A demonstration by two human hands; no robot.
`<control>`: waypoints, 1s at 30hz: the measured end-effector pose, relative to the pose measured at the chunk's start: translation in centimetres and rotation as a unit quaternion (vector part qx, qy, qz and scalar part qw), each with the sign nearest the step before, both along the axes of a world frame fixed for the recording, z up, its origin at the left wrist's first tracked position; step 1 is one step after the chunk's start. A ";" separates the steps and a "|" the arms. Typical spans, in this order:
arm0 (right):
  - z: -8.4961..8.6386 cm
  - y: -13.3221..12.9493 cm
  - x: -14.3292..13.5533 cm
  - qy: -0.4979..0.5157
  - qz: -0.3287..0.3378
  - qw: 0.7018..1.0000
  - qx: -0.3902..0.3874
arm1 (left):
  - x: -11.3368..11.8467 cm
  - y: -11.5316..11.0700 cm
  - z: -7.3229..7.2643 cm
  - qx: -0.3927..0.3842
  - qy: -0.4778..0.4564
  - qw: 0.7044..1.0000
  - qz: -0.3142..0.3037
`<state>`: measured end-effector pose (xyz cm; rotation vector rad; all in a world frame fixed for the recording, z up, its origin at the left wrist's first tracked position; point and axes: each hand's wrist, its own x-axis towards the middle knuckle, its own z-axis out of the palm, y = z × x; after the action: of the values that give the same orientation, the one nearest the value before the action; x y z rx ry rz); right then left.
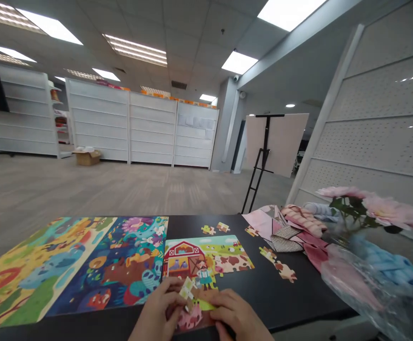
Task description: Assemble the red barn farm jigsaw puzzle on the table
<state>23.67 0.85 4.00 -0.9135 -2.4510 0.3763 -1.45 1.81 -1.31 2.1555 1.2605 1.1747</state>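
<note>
A partly assembled farm jigsaw puzzle [188,255] lies on the black table, with a red barn, a farmer and cows. My left hand [161,308] is closed on a pale green puzzle piece [188,287], raised over the puzzle's lower part. Opposite it, my right hand [236,315] has its fingers curled at a green and brown puzzle piece [206,304]. Its thumb is tucked underneath, and the palm hides part of what it grips. A pink section [191,318] of the puzzle lies between both hands.
Loose puzzle pieces [285,271] are scattered right of and behind the puzzle. Two colourful illustrated sheets [121,270] cover the table's left. Folded cloths [291,232], plastic wrapping [366,293] and pink flowers [384,208] crowd the right side. An easel [259,166] stands beyond the table.
</note>
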 end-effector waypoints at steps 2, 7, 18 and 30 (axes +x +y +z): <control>0.0 -0.1 -0.2 0.005 -0.022 1.000 -0.013 | -0.1 0.2 -0.7 0.017 -0.009 1.000 -0.004; -1.4 -0.2 -0.1 0.087 -0.087 0.991 -0.050 | -0.7 0.3 -0.8 0.045 0.020 0.999 -0.017; -3.0 0.9 0.1 0.396 -0.100 0.866 -0.290 | 5.2 -0.7 2.4 0.167 -0.050 0.984 0.023; 0.2 3.2 5.8 0.136 -0.044 0.940 -0.309 | 6.6 -1.5 3.0 -0.038 0.106 0.994 -0.002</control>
<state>29.51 4.01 4.18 -1.1190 -2.0463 1.1984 5.15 0.27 1.74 2.2723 1.3626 0.8991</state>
